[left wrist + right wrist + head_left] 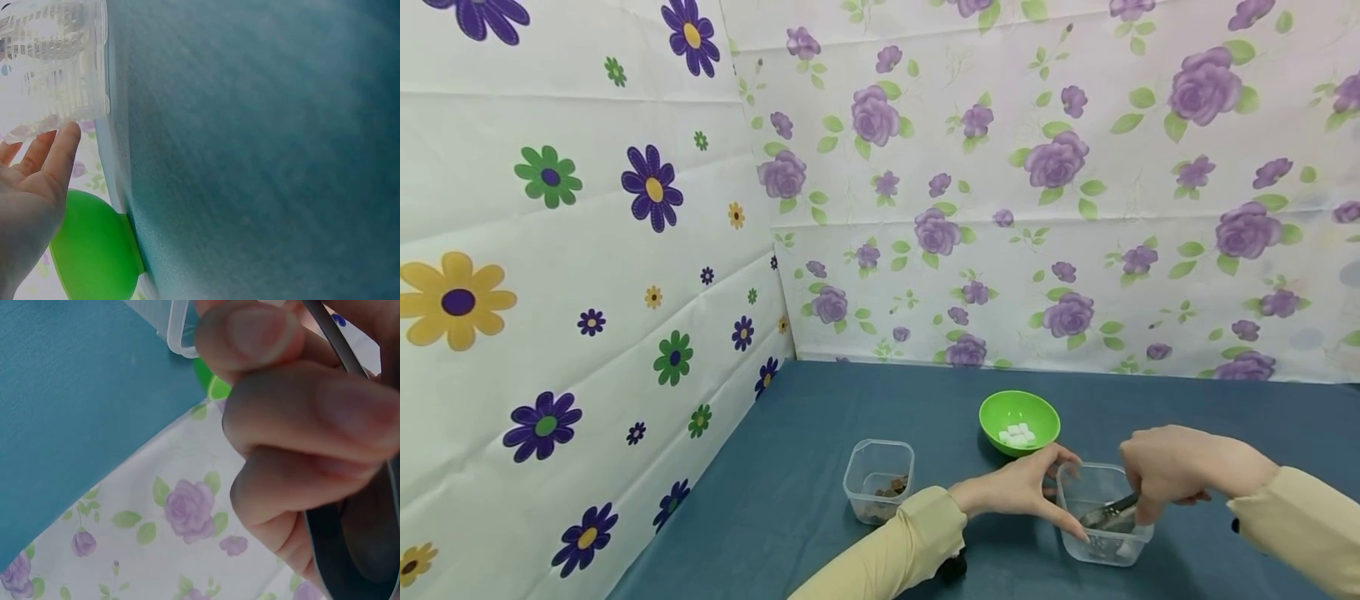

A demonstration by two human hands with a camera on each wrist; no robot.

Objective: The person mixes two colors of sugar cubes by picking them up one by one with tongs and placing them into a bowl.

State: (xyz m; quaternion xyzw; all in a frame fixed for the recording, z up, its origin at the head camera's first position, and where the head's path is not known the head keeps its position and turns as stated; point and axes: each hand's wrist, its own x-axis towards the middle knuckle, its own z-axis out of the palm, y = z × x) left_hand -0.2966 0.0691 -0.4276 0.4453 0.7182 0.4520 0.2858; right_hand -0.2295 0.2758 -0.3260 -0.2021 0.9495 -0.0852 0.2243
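My right hand (1180, 467) grips black-handled metal tongs (1105, 515), their holed metal ends down inside a clear plastic container (1105, 550). A small white piece shows low in that container near its front right corner. In the right wrist view, curled fingers wrap the dark handle (334, 559). My left hand (1018, 487) holds the container's left side, thumb at the front and fingers at the back. The left wrist view has its fingertips (70, 134) against the container wall. Just behind the left hand stands a green bowl (992, 408) with several white cubes.
To the left, a second clear plastic container (880, 450) holds several brown pieces (895, 485). All stand on a blue-covered table (820, 417). A flower-printed sheet (925, 292) closes off the back, and another (587, 358) the left side.
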